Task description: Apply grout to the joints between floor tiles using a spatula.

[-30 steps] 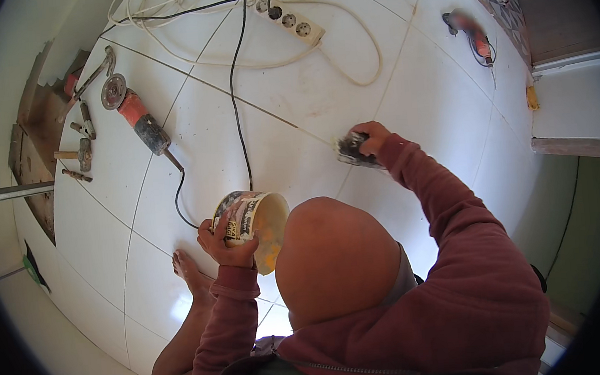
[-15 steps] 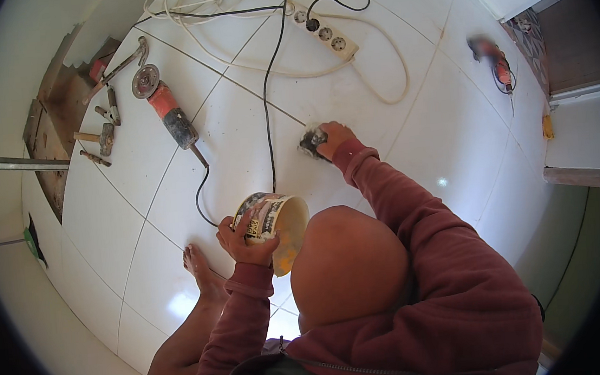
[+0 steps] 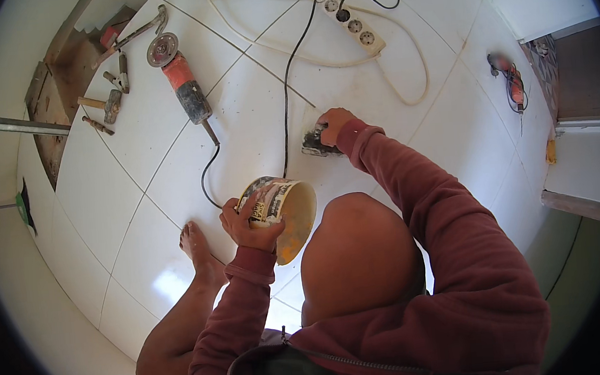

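My left hand (image 3: 252,225) grips the side of a small round plastic bucket (image 3: 300,205), printed outside and smeared yellowish inside. The bucket is tilted, its mouth turned toward my bare knee. Farther ahead and to the right, my right hand (image 3: 335,125) is closed on a dark, flat, ragged-edged thing (image 3: 316,144), pressed to the white tiled floor (image 3: 252,121). Its exact kind is unclear, since my fingers cover part of it. A faint pale smear lies around it, close to a dark joint between tiles.
An angle grinder (image 3: 185,87) lies left of centre, its cord running toward the bucket. Beyond it are a hammer (image 3: 112,107), a pry bar (image 3: 133,37) and chisel-like tools. A power strip (image 3: 354,28) with looped cables lies ahead. Another red power tool (image 3: 516,89) rests far right.
The view has shifted, so the floor things appear higher and farther right. My right hand has drawn the dark thing slightly left and nearer over the tiles. My left hand keeps the bucket.
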Demonstrator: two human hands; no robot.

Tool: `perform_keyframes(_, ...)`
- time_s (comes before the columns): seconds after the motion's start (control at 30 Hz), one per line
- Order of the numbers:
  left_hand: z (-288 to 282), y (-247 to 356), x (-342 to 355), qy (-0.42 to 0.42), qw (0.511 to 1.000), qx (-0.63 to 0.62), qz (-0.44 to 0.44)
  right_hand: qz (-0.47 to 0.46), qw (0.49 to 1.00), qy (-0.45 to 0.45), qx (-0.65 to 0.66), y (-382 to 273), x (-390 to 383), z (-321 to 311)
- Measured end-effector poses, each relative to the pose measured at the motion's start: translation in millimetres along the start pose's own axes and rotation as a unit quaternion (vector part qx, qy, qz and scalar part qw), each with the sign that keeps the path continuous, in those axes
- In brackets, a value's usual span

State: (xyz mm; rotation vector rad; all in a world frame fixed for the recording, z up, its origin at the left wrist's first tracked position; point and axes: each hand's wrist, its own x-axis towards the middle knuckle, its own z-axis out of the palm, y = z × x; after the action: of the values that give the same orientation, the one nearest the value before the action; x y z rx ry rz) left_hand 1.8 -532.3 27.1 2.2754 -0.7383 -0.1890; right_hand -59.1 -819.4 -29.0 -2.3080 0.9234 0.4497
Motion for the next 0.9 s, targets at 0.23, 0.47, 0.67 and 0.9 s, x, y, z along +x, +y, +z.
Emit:
perform_keyframes(0.23,-6.6,14.6,0.0,-0.019,1.000,0.019,0.010,0.022,0.999,0.034,0.013,5.7,3.3,-0.1)
perform_keyframes(0.47,-3.4,14.5,3.0,-0.024,1.000,0.018,0.008,-0.103,0.994,0.031,-0.033,5.7,58.0,-29.4)
perform_keyframes(0.67,-5.3,12.1,3.1,-0.013,1.000,0.009,-0.019,-0.152,0.965,-0.051,-0.207,41.8,2.6,-14.4)
perform_keyframes(0.9,-4.6,23.5,3.8,-0.052,0.998,0.021,0.001,-0.029,0.998,0.041,0.031,83.9,-40.0,-3.6)
